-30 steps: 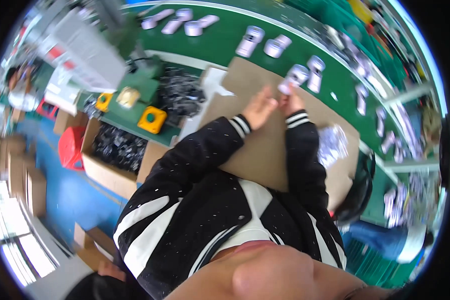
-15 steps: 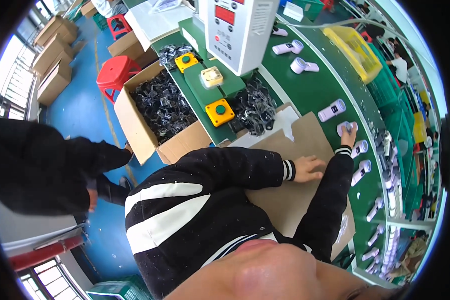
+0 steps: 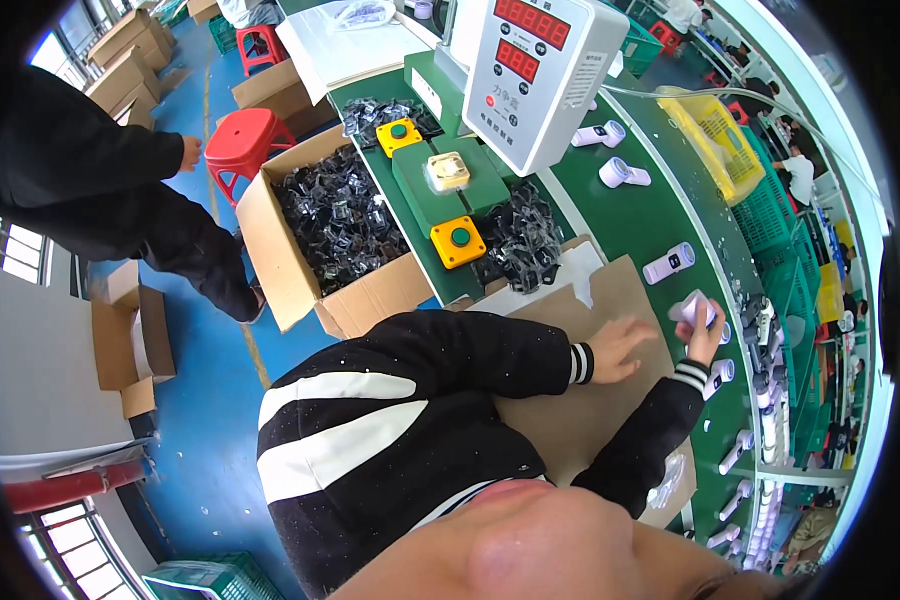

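My right hand [image 3: 706, 335] is closed around a lilac fabric shaver [image 3: 694, 307], lifted over the green conveyor belt [image 3: 620, 225]. Fingers cover part of its body. My left hand [image 3: 618, 352] hovers over the brown cardboard sheet [image 3: 595, 405], fingers apart and slightly blurred, holding nothing. Farther along the belt lies another lilac shaver [image 3: 669, 263] with a small dark display. Nearer to me, a shaver [image 3: 718, 378] is partly hidden by my right sleeve.
A white control box [image 3: 530, 85] with red displays stands above a green press with yellow button boxes [image 3: 458, 242]. Dark plastic parts [image 3: 520, 240] are heaped beside it and fill a carton [image 3: 340, 225]. A red stool [image 3: 245, 140] and another person [image 3: 100, 170] are left.
My right hand has picked the shaver up off the belt and tilted it. My left hand's fingers have spread. The other person has moved farther away on the left.
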The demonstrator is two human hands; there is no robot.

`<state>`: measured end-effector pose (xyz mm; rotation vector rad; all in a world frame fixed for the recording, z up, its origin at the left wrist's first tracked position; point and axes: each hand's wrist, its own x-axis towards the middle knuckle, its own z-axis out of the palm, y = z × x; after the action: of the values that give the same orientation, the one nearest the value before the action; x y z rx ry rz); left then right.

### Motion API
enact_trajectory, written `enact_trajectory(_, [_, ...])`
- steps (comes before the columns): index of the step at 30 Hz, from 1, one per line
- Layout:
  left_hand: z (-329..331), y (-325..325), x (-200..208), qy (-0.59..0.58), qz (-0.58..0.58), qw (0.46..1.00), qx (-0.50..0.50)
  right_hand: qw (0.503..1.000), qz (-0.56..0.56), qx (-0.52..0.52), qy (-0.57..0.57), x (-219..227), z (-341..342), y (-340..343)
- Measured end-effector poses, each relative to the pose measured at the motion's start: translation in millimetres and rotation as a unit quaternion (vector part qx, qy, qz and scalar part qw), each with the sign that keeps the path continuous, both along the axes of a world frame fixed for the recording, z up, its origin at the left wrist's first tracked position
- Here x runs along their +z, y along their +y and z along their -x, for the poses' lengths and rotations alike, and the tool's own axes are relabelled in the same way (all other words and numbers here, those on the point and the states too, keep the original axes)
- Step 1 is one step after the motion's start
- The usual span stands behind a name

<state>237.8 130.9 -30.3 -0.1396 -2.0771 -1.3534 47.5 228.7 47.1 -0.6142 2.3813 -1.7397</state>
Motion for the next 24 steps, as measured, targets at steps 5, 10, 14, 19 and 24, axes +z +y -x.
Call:
enact_trajectory(5, [-11, -3, 31, 0.039, 0.053, 0.989, 0.13, 0.981, 0.154, 0.067, -0.1, 22, -87, 30])
enact_trajectory(10, [-15, 2, 11, -0.073, -0.028, 0.992, -0.095, 0.998, 0.058, -0.004, 0.009, 9, -120, 63])
enact_trajectory(14, [-11, 10, -1, -0.153, -0.123, 0.954, -0.228, 0.937, 0.041, -0.228, 0.262, -21, -63, 206])
enact_trajectory(19, [4, 21, -26, -0.165, 0.143, 0.972, -0.089, 0.825, -0.217, -0.466, 0.236, -45, -51, 316])
enact_trajectory(24, [4, 31, -43, -0.061, 0.195, 0.976, 0.072, 0.859, -0.345, -0.333, 0.178, -75, -39, 334])
